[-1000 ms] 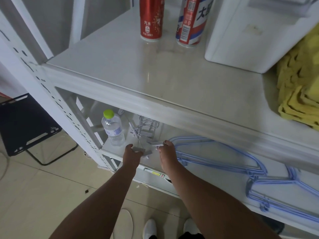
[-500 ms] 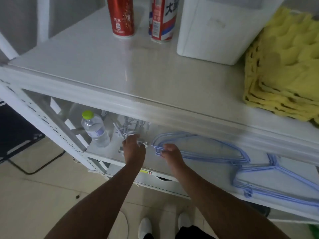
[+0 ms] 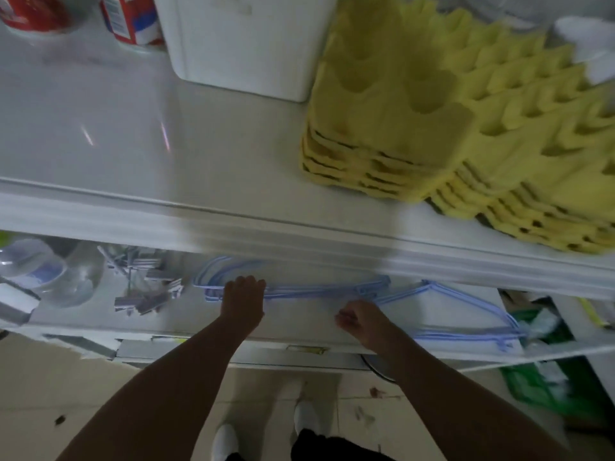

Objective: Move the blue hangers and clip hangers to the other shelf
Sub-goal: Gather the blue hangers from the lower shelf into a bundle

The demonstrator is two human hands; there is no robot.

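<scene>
Your left hand (image 3: 244, 299) lies over the near bundle of blue hangers (image 3: 299, 287) on the lower shelf (image 3: 299, 331), fingers curled down onto the thin wires; the view is too smeared to tell whether it grips them or only rests there. Your right hand (image 3: 361, 319) sits just to its right, fingers curled in a loose fist at the point where that bundle meets the second bundle of blue hangers (image 3: 466, 314); I cannot tell if a wire is pinched in it. Both bundles are slim, rounded triangles of pale blue coated wire, lying flat on the smooth white board.

Left of your left hand, well apart from it, lie the clip hangers (image 3: 143, 281): a loose heap of thin metal rods with flat grey clips. Further left stands a clear plastic water bottle (image 3: 33, 267), blurred.

Above your hands, on the glossy upper shelf (image 3: 166, 161), sit a white rounded box (image 3: 246, 44), stacked yellow moulded egg trays (image 3: 466, 111) with dimpled cups, and the bases of two cans (image 3: 129, 21).

Half a second ago your left hand was on the clip hangers and your right at the hook end of the near blue bundle; both have since shifted rightward, leaving the clips untouched, and the view has swung right with them.
</scene>
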